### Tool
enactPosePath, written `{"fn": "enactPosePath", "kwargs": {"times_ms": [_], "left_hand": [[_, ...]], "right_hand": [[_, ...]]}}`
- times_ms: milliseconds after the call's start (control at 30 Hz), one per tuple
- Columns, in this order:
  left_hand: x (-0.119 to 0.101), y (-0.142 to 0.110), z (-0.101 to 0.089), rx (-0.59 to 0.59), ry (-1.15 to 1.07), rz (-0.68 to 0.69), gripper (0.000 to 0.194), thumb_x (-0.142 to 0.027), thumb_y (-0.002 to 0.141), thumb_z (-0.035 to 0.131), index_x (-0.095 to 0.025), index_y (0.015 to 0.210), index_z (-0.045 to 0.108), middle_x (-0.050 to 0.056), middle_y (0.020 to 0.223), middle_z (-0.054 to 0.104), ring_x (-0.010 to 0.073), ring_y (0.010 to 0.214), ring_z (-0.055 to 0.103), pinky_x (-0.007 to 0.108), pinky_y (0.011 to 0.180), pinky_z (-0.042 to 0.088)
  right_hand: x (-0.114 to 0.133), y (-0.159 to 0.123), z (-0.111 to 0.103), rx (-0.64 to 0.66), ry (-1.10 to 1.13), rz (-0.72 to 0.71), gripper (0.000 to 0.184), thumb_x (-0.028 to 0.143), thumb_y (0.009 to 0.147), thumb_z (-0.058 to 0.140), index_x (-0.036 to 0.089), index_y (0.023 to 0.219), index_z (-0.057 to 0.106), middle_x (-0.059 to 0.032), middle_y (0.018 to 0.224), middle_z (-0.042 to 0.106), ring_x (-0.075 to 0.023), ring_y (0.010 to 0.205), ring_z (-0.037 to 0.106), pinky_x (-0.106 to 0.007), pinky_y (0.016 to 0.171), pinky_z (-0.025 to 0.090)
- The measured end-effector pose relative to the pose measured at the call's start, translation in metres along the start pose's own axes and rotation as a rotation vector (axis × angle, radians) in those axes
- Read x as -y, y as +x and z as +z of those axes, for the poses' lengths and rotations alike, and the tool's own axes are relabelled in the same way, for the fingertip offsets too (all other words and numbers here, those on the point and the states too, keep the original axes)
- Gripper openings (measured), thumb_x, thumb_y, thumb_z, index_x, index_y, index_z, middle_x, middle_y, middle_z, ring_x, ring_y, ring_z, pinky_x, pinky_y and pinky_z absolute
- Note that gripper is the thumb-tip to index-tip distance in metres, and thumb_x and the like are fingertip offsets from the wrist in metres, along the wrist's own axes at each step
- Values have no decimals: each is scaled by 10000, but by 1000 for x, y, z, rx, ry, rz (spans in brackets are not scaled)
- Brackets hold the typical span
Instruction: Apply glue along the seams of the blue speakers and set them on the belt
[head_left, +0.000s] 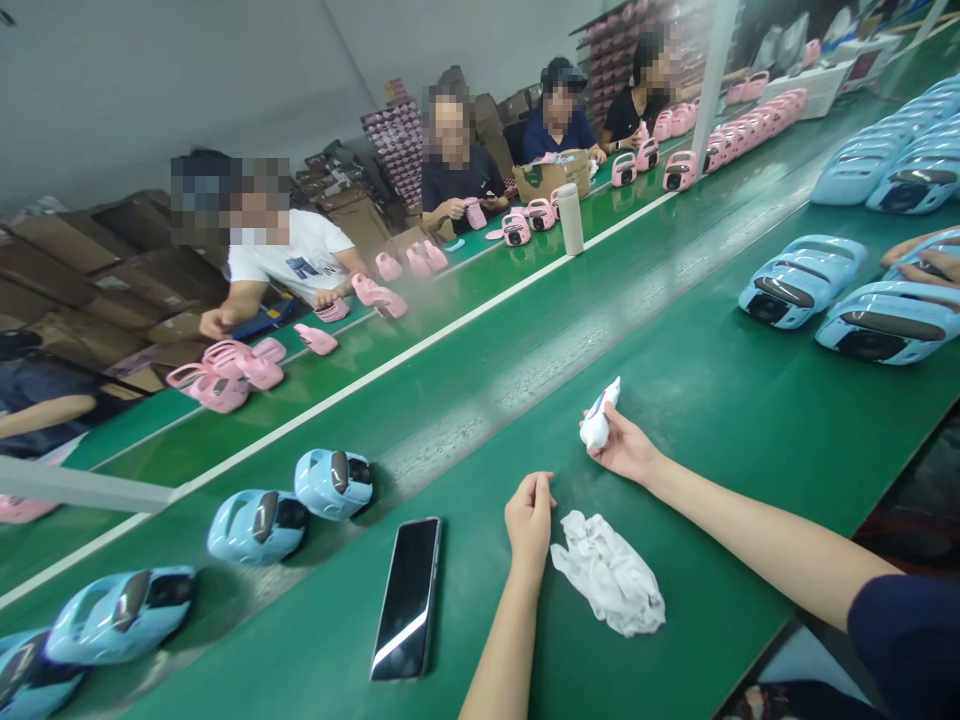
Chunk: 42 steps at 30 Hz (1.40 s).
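Note:
My right hand point(626, 445) is closed around a small white squeeze bottle point(598, 420) with a dark printed mark, its narrow tip pointing up and away. My left hand point(530, 515) rests above the green work surface with its fingers curled in; whatever it may hold is hidden. Just right of my left hand lies a crumpled white cloth point(611, 575). To its left a black smartphone point(409, 600) lies face up on the surface.
Blue car-shaped plastic units point(259, 525) stand along the left, and more blue units point(802, 280) at the right, where another person's hand point(934, 265) touches one. A white cylinder point(571, 220) stands by the white divider rail. Co-workers across the line handle pink units point(517, 228).

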<state>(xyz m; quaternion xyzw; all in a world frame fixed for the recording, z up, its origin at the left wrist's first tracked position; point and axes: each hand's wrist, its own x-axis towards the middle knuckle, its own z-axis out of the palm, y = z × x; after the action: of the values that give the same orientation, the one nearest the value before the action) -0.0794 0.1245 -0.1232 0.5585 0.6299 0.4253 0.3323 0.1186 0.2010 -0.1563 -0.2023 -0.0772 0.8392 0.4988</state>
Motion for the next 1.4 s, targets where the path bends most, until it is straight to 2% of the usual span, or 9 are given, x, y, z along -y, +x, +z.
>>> {"fn": "enactPosePath", "kwargs": {"times_ms": [700, 1067, 1400], "left_hand": [[0, 1, 3, 1, 8, 12, 396, -486, 890, 474, -178, 836, 716, -11, 549, 577, 152, 552, 558, 261, 611, 428], [-3, 1, 3, -7, 12, 17, 406, -509, 887, 483, -186, 821, 719, -11, 540, 580, 154, 543, 563, 263, 599, 439], [-3, 0, 1, -7, 2, 15, 408, -513, 882, 486, -183, 819, 718, -8, 546, 586, 151, 546, 562, 259, 593, 435]], "right_hand": [[6, -6, 1, 23, 76, 23, 322, 439, 962, 550, 127, 1025, 597, -25, 882, 613, -98, 674, 578, -235, 584, 518], [5, -3, -4, -25, 55, 12, 291, 393, 957, 569, 130, 1079, 594, -47, 968, 624, -122, 754, 608, -262, 634, 544], [4, -5, -3, 7, 52, 23, 294, 401, 960, 562, 129, 1067, 595, -38, 939, 622, -109, 717, 594, -253, 621, 536]]}}
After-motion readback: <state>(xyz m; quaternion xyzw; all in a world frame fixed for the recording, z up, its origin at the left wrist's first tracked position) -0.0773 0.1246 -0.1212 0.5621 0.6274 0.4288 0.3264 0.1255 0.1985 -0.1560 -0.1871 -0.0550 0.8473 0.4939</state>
